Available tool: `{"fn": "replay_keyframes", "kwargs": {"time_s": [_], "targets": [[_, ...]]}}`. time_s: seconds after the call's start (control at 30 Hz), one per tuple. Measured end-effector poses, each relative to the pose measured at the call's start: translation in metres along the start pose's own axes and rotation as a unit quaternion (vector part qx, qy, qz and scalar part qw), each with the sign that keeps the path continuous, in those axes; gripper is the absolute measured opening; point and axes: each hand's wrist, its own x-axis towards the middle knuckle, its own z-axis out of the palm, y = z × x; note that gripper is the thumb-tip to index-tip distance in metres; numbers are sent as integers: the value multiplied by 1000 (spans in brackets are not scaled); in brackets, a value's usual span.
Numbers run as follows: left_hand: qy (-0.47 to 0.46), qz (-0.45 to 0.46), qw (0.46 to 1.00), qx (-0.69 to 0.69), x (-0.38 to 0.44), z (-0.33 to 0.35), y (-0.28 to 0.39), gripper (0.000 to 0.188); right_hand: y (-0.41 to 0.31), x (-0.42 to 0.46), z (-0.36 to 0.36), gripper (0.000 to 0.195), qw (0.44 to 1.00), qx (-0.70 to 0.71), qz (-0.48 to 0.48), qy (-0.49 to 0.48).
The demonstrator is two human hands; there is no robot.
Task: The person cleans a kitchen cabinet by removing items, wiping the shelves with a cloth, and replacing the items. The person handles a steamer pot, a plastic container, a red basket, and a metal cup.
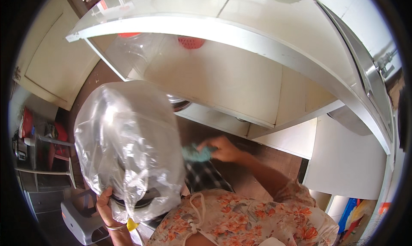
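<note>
A large round object wrapped in clear plastic (128, 143) stands up at the left of the head view, its inside hard to make out. My left hand (106, 202), with a bangle on the wrist, grips its lower left edge. A dark rim shows through the plastic near the bottom. Just right of the wrapped object, my right hand (222, 149) holds a crumpled teal cloth (197, 153), slightly blurred. Whether the cloth touches the plastic I cannot tell.
A tiled counter (180, 4) with a metal edge arches over open shelves (212, 72). Steel cookware (177, 101) sits on the lower shelf. A grey plastic stool (79, 218) stands lower left, below an open cabinet door (54, 52). A tap (386, 64) is at the right.
</note>
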Motion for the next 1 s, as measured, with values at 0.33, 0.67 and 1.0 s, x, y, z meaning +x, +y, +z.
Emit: {"fn": "replay_keyframes", "kwargs": {"time_s": [0.33,0.67,1.0], "targets": [[-271,-85,946,154,31,185,-35,38,55,-114,15,45,924,85,182,325],[-368,-131,900,191,100,311,-127,19,10,-160,21,55,877,226,196,377],[-401,-109,890,187,141,357,-172,28,-32,-144,32,59,884,210,186,374]]}}
